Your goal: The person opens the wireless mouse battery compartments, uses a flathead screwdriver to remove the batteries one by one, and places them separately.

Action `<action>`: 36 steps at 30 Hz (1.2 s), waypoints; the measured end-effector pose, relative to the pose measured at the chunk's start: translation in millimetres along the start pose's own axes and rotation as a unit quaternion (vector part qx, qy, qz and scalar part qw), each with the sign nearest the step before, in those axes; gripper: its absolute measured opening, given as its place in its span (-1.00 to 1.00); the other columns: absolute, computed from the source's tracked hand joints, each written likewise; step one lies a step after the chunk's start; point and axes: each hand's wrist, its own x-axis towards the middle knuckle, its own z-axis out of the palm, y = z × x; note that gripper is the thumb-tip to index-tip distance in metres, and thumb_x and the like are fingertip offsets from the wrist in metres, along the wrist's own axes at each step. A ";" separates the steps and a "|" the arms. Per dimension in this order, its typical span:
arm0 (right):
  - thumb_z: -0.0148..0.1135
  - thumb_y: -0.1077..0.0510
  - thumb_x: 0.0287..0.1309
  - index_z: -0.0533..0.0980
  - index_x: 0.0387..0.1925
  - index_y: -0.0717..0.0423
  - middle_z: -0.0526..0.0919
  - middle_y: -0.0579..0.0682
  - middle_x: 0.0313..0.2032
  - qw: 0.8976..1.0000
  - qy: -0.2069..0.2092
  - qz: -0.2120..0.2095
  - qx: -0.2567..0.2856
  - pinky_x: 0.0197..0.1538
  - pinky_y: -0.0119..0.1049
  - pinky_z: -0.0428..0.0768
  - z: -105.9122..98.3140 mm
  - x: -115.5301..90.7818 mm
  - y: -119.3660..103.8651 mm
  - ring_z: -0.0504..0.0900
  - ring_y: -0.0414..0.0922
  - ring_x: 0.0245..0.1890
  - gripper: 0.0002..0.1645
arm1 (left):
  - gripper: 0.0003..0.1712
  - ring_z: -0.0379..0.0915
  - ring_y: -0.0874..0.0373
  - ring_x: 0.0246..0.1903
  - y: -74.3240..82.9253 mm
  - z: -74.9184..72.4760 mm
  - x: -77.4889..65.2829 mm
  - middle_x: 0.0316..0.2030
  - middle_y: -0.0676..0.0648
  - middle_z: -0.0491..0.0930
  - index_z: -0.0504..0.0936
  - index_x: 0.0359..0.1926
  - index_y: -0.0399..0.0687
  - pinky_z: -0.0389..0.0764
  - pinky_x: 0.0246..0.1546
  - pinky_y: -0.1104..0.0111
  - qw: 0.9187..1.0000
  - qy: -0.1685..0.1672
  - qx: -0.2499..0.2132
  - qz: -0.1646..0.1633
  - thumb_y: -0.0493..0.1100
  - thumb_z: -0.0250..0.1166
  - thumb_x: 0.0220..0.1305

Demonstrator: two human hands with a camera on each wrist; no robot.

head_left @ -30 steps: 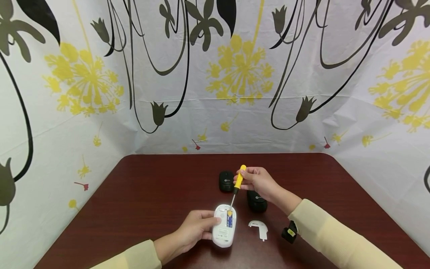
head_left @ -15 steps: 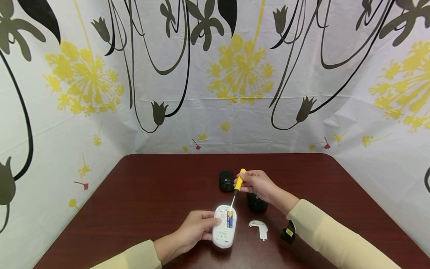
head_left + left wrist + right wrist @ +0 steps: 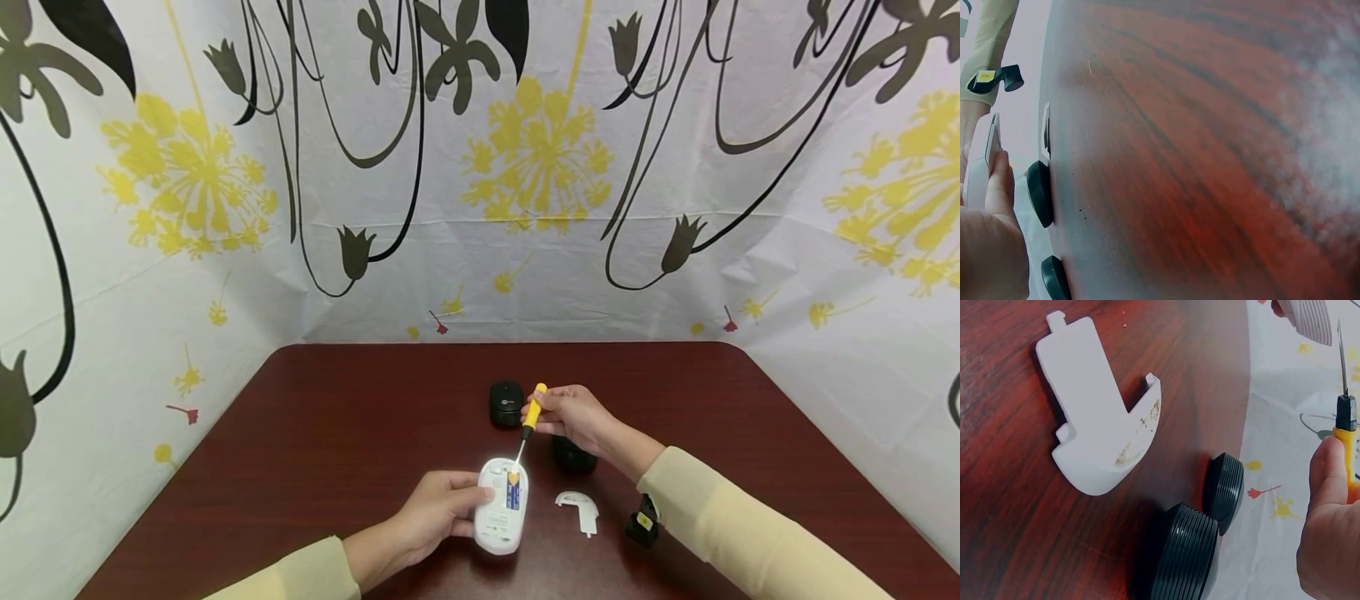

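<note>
My left hand [image 3: 423,512] holds a white computer mouse [image 3: 497,533] with its underside showing, the thumb lying on that face. A blue battery [image 3: 513,497] with a yellow end sits in the uncovered battery slot. My right hand [image 3: 585,417] grips a yellow-handled screwdriver [image 3: 533,413], pointing down so its tip meets the top end of the slot; exact contact is too small to tell. In the right wrist view the thumb presses along the screwdriver handle [image 3: 1345,450]. The mouse [image 3: 982,165] appears edge-on in the left wrist view.
On the dark red table [image 3: 360,417], a white battery cover [image 3: 580,504] lies right of the mouse. Two black mice stand farther back: one [image 3: 505,403] near the screwdriver, the other [image 3: 574,457] partly hidden behind my right hand. A patterned cloth [image 3: 480,283] hangs behind the table.
My right hand and the screwdriver have come slightly down and toward me, the tip shifting a little lower in the slot. My left hand and the white mouse have barely moved.
</note>
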 end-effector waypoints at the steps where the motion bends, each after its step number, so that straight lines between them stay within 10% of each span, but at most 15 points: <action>1: -0.05 0.23 0.47 0.30 0.14 0.58 0.68 0.17 -0.22 1.000 -0.002 -0.001 0.002 -0.08 -0.24 0.64 -0.5 -0.1 0.4 0.71 -0.10 -0.24 -0.55 | -0.59 0.66 -0.04 -0.26 -0.2 0.1 0.1 -0.16 -0.29 0.66 0.52 0.10 -0.51 0.69 -0.28 0.15 1.000 0.000 0.000 0.000 -0.31 0.25 0.29; 36: -0.02 0.19 0.46 0.29 0.15 0.60 0.67 0.21 -0.20 1.000 -0.024 0.011 -0.007 -0.11 -0.26 0.66 10.0 -3.2 9.5 0.70 -0.05 -0.21 -0.51 | -0.54 0.65 -0.03 -0.24 4.4 -5.0 4.6 -0.17 -0.30 0.65 0.46 0.09 -0.60 0.69 -0.26 0.15 0.999 0.015 -0.016 0.032 -0.31 0.25 0.28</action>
